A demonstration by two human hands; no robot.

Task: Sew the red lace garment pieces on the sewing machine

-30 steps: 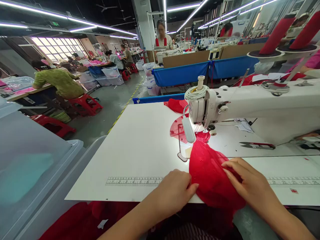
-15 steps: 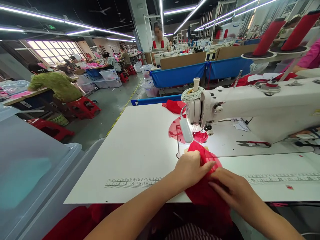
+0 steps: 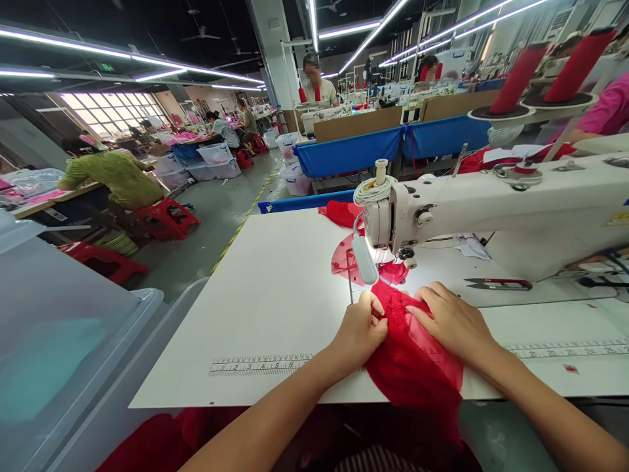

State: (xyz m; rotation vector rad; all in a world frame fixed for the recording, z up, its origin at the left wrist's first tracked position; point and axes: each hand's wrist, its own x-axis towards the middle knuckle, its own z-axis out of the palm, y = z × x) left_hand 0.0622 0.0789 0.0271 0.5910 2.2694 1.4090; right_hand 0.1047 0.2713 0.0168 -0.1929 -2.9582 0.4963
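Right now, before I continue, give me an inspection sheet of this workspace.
Surface: white table, printed ruler scale near front edge.
Job's things: red fabric before the sewing machine, overhanging the front edge.
Clutter: thread snips near the machine.
Hands: left hand pinches the fabric's left side; right hand rests on it, grip unclear.
Cables: pale cord coiled around the machine's post.
Surroundings: transparent bin at left; co-worker in green seated beyond.
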